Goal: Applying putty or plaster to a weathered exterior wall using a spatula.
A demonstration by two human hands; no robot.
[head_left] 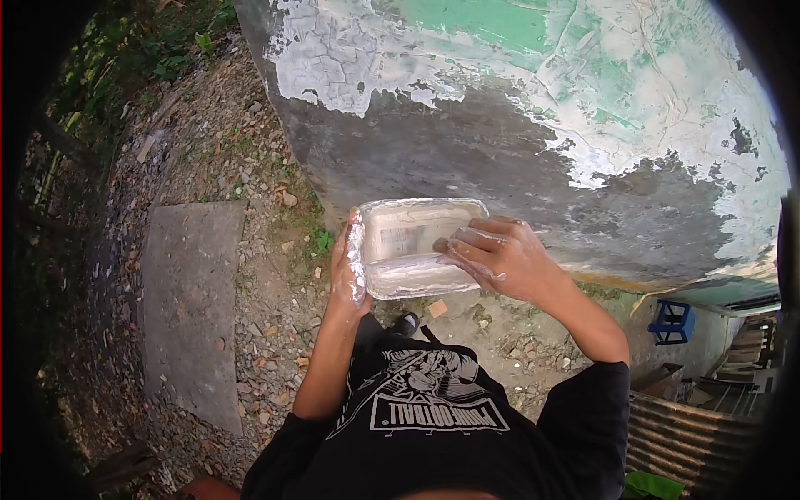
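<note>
My left hand (345, 268), smeared with white paste along its edge, is closed round the left end of a rectangular plastic tub (387, 291). The tub is tilted so its inside shows. White paste (392, 267) coats its walls and bottom, with a thinner greyish patch in the middle. Over the tub's right end is my right hand (498, 257), its fingers curled together and their tips inside the rim. White smears mark these fingers too. Whether they pinch anything cannot be made out.
Ahead rises a wall (467, 142) with peeling white and green paint over grey plaster. A flat slab (192, 308) lies on stony ground at left. To the right stand a blue stool (672, 322) and a corrugated sheet (692, 437). Plants (171, 62) grow at the far left.
</note>
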